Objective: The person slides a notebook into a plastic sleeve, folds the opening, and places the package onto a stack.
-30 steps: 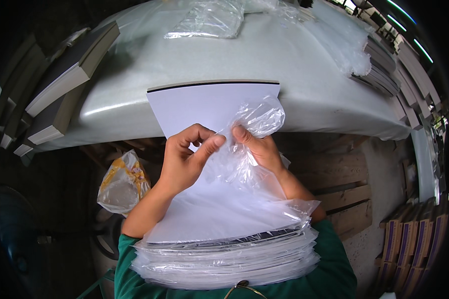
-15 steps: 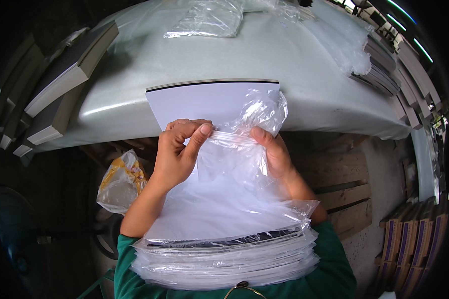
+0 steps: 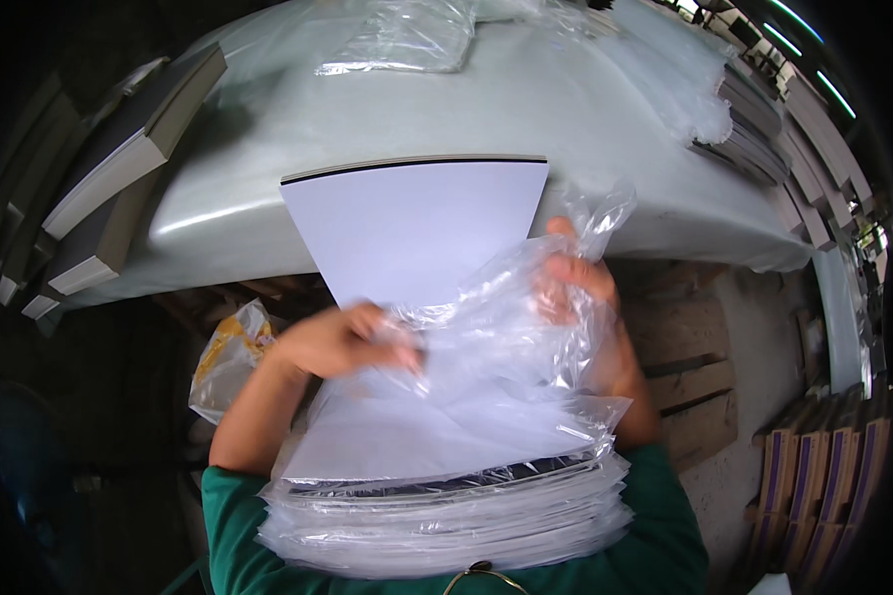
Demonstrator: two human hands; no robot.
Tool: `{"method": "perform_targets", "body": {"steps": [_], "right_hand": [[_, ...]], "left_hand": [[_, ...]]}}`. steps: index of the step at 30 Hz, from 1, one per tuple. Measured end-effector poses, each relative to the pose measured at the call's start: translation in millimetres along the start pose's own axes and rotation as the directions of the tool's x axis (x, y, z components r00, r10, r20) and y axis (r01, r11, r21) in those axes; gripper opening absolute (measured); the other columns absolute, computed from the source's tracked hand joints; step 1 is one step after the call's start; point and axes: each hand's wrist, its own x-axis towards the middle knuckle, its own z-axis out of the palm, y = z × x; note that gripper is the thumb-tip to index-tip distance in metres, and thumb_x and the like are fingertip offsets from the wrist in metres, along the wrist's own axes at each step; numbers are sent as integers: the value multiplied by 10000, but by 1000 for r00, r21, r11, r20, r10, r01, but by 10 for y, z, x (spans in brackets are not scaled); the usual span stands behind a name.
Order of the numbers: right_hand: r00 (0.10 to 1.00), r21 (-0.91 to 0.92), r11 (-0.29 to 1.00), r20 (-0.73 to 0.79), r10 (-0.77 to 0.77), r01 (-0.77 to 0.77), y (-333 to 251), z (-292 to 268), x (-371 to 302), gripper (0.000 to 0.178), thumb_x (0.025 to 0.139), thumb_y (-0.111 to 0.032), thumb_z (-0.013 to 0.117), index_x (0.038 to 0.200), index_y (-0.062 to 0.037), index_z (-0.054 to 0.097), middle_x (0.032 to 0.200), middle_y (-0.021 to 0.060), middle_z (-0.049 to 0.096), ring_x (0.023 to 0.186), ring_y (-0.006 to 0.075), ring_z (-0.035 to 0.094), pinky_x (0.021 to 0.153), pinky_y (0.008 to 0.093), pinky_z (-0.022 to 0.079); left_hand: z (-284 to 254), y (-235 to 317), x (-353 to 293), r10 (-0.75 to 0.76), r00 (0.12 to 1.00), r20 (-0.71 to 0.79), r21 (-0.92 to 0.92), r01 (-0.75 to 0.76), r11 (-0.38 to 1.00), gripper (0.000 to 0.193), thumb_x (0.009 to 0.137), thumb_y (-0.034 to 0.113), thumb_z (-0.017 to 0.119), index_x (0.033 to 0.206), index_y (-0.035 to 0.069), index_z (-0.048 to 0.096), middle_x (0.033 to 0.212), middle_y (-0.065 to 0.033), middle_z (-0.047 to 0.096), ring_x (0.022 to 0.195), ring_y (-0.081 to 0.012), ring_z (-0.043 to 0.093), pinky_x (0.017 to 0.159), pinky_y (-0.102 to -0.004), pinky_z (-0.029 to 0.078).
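Observation:
A thin stack of white sheets with a black far edge (image 3: pixel 417 223) leans from the pile in front of me onto the table edge. Over its near part lies a crumpled clear plastic bag (image 3: pixel 496 327). My left hand (image 3: pixel 337 342), smeared by motion, has its fingers closed on the bag's left side. Higher up on the right, my right hand (image 3: pixel 577 283) grips the bag's bunched film, which partly covers the fingers. Below both hands, against my body, sits a thick pile of sheets in clear plastic bags (image 3: pixel 446 526).
A pale covered table (image 3: pixel 387 119) spans the far side, with flat clear bags (image 3: pixel 407 40) on top. Dark-covered thick blocks (image 3: pixel 109 169) stand at left; more grey stacks (image 3: pixel 754 129) lie at right. A white-and-yellow plastic bag (image 3: pixel 230 362) and wooden pallet (image 3: pixel 690 367) are lower.
My left hand has come down and toward me, pulling the film. My right hand has moved up and to the right. The bag now spreads wider, uncovering more of the white sheets.

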Motion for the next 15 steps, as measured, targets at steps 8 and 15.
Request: {"method": "perform_targets", "body": {"steps": [8,15], "right_hand": [[974,-122,990,-205,-99,75,-66,-298,-69,239,807,-143,567,989,12,570,912,73,608,848,146,568,776,275,446],[924,-585,805,357,141,103,178,-317,-121,353,821,-276,579,1063,-20,544,825,39,596,794,113,560,699,247,443]], "left_hand": [[-96,-257,-146,-204,967,150,176,177,968,345,753,380,648,730,38,611,836,-88,630,851,-152,556,773,-279,427],[-241,-452,-253,-56,929,-367,-836,-303,458,165,872,241,479,872,88,540,712,-20,553,568,-114,522,520,-261,438]]}}
